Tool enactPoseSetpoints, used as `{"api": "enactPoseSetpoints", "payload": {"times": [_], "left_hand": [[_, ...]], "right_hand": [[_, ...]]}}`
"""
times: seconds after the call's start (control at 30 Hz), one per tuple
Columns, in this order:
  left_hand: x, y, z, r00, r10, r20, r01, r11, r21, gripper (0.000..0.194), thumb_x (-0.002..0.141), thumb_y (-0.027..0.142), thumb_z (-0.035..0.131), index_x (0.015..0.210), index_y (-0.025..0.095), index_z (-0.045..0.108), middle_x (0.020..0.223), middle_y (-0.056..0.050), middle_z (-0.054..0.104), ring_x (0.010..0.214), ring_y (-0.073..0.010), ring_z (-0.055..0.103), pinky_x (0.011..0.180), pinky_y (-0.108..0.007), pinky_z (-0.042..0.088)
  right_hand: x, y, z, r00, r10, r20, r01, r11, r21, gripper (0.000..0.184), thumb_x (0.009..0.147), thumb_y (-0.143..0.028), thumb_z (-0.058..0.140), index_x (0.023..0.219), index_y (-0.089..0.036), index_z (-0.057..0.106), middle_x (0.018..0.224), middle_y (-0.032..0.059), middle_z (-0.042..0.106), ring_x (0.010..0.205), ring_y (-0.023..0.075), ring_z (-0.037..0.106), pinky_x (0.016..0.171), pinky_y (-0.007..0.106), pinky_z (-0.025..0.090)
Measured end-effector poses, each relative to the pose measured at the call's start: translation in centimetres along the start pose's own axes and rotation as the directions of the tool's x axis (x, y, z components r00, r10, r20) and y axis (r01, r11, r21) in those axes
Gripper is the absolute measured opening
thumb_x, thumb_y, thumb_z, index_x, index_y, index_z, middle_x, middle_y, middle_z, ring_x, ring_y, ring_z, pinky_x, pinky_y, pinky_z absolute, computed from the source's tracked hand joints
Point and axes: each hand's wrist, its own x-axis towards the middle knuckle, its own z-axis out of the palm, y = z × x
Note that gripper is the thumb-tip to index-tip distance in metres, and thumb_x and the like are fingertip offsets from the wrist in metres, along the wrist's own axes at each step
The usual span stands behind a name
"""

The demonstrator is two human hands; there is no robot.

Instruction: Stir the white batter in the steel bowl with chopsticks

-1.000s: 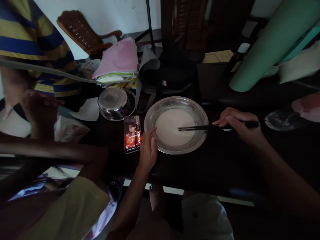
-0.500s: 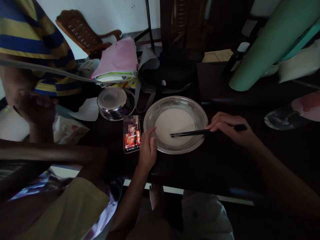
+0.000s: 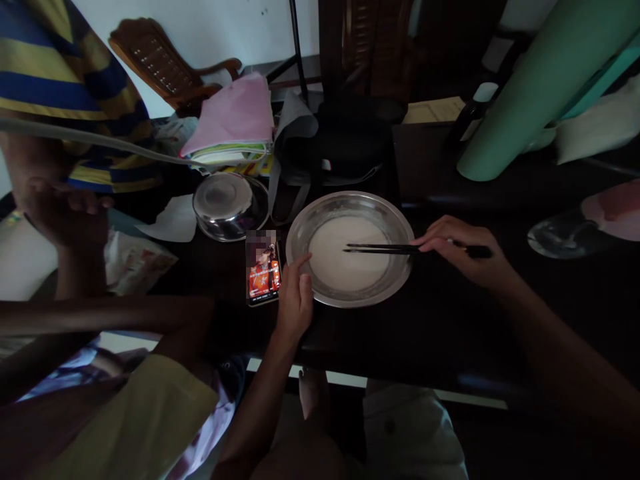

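A wide metal basin (image 3: 395,283) holding a milky white liquid (image 3: 345,267) sits on the dark table. My right hand (image 3: 457,247) is closed around a pair of black chopsticks (image 3: 387,249). Their tips are over the liquid, slightly apart; I cannot tell how deep they reach. My left hand (image 3: 296,297) grips the basin's left rim, index finger over the edge on the inside and thumb at the near side. Just left of that hand lies a phone (image 3: 264,277) with its screen lit.
An upturned metal bowl (image 3: 223,200) stands beyond the phone. Behind are a pink-topped stack (image 3: 233,113) and a black bag (image 3: 350,150). A green cylinder (image 3: 520,113) and a bottle (image 3: 473,113) stand back right. Another person's hand (image 3: 70,213) and arms are at left.
The chopsticks have swung slightly away from me across the basin, and their tips have spread apart. My right hand has shifted a little with them. My left hand stays on the rim.
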Motion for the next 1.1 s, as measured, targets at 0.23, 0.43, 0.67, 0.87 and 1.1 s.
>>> {"api": "enactPoseSetpoints", "payload": {"times": [0.23, 0.43, 0.67, 0.87, 1.1], "left_hand": [[0.02, 0.13, -0.09, 1.000, -0.006, 0.010, 0.006, 1.000, 0.007, 0.056, 0.111, 0.056, 0.032, 0.133, 0.017, 0.066, 0.125, -0.015, 0.074, 0.115, -0.0256, 0.070, 0.102, -0.042, 0.055], [0.03, 0.06, -0.01, 1.000, -0.004, 0.000, 0.004, 1.000, 0.004, 0.057, 0.110, 0.058, 0.031, 0.132, 0.019, 0.066, 0.125, -0.015, 0.074, 0.116, -0.0260, 0.070, 0.102, -0.042, 0.054], [0.05, 0.06, -0.12, 1.000, -0.013, 0.020, 0.013, 1.000, -0.008, 0.056, 0.110, 0.058, 0.032, 0.133, 0.019, 0.065, 0.126, -0.015, 0.074, 0.117, -0.0266, 0.070, 0.103, -0.043, 0.054], [0.02, 0.05, 0.00, 1.000, -0.028, 0.013, 0.028, 1.000, -0.004, 0.058, 0.110, 0.059, 0.031, 0.133, 0.019, 0.065, 0.125, -0.015, 0.074, 0.116, -0.0261, 0.070, 0.102, -0.043, 0.054], [0.04, 0.23, -0.18, 0.999, -0.024, 0.024, 0.024, 1.000, -0.001, 0.057, 0.111, 0.057, 0.031, 0.134, 0.017, 0.065, 0.126, -0.016, 0.073, 0.115, -0.0259, 0.070, 0.102, -0.042, 0.054]], "right_hand": [[0.09, -0.11, 0.11, 0.995, -0.036, 0.097, 0.033, 0.999, 0.032, 0.024, 0.101, -0.036, 0.066, 0.084, -0.031, 0.082, 0.088, 0.0025, 0.083, 0.084, 0.0222, 0.074, 0.074, 0.039, 0.059], [0.03, -0.03, -0.03, 0.997, 0.030, -0.074, -0.027, 0.999, 0.029, 0.031, 0.102, -0.041, 0.065, 0.078, -0.029, 0.080, 0.082, 0.0045, 0.079, 0.078, 0.0221, 0.074, 0.070, 0.039, 0.058], [0.08, -0.29, 0.43, 0.997, -0.047, 0.060, 0.047, 0.999, -0.001, 0.022, 0.100, -0.038, 0.067, 0.086, -0.031, 0.083, 0.090, 0.0033, 0.083, 0.084, 0.0221, 0.074, 0.070, 0.038, 0.059], [-0.01, -0.12, -0.07, 0.999, 0.012, -0.048, -0.009, 0.998, 0.067, 0.037, 0.104, -0.042, 0.062, 0.073, -0.029, 0.079, 0.079, 0.0045, 0.078, 0.074, 0.0221, 0.072, 0.068, 0.040, 0.059], [0.06, -0.21, 0.27, 1.000, -0.024, -0.004, 0.024, 1.000, -0.011, 0.023, 0.101, -0.037, 0.067, 0.084, -0.030, 0.082, 0.090, 0.0033, 0.083, 0.085, 0.0231, 0.074, 0.073, 0.040, 0.059]]}}
